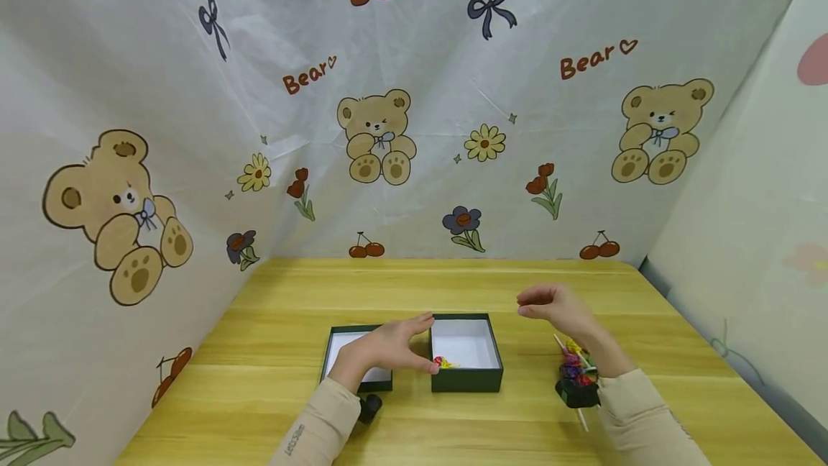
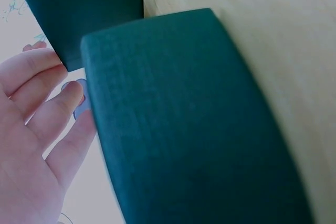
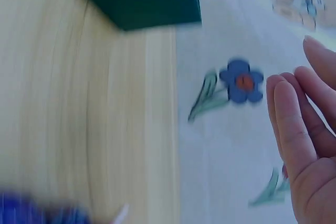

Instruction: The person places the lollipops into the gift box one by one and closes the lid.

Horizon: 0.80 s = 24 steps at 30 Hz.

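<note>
A dark green box (image 1: 467, 380) with a white inside stands uncovered mid-table. Inside its front left corner lies a small red and yellow wrapped candy (image 1: 443, 362). My left hand (image 1: 391, 346) spreads thumb and fingers along the left side of this box, tips right at its rim, above a matching lid (image 1: 382, 385) that it partly covers. Raised over the table to the right of the box, my right hand (image 1: 559, 308) holds nothing, its fingers loosely bent. Below it lies a bunch of colourful wrapped lollipops (image 1: 572, 371) with white sticks.
A black object (image 1: 369, 408) sits by my left sleeve. Under the lollipops is a dark green piece (image 1: 578, 395), and one white stick pokes out in front. The wooden table (image 1: 479, 286) ends at a printed cloth (image 1: 427, 221) at the back.
</note>
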Each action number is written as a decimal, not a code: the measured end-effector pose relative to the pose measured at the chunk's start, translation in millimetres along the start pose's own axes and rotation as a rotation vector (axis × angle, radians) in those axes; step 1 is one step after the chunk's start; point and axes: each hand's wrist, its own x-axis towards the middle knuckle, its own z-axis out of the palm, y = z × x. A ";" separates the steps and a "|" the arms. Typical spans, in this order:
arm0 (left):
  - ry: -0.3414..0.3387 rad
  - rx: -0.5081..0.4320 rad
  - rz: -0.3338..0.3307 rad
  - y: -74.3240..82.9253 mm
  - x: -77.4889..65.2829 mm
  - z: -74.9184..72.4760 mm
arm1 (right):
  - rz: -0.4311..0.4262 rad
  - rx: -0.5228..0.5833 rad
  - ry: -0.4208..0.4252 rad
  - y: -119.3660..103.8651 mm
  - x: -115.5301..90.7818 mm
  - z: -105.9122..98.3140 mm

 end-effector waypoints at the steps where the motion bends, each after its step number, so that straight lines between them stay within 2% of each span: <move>1: -0.001 0.003 0.002 0.4 0.0 -0.8 | 0.007 -0.011 0.011 4.7 -2.8 -6.5; 5: -0.004 0.004 0.015 1.2 -0.2 -2.7 | 0.030 -0.043 0.035 22.6 -12.1 -27.7; 10: -0.010 -0.002 0.025 0.2 -0.2 -0.7 | 0.066 -0.101 0.054 43.9 -22.1 -45.0; 18: -0.007 -0.008 0.018 2.4 -1.1 0.3 | 0.150 -0.203 0.127 78.3 -27.0 -62.7; 24: -0.008 0.012 0.016 2.1 -2.6 -1.1 | 0.176 -0.257 0.171 102.8 -26.1 -69.8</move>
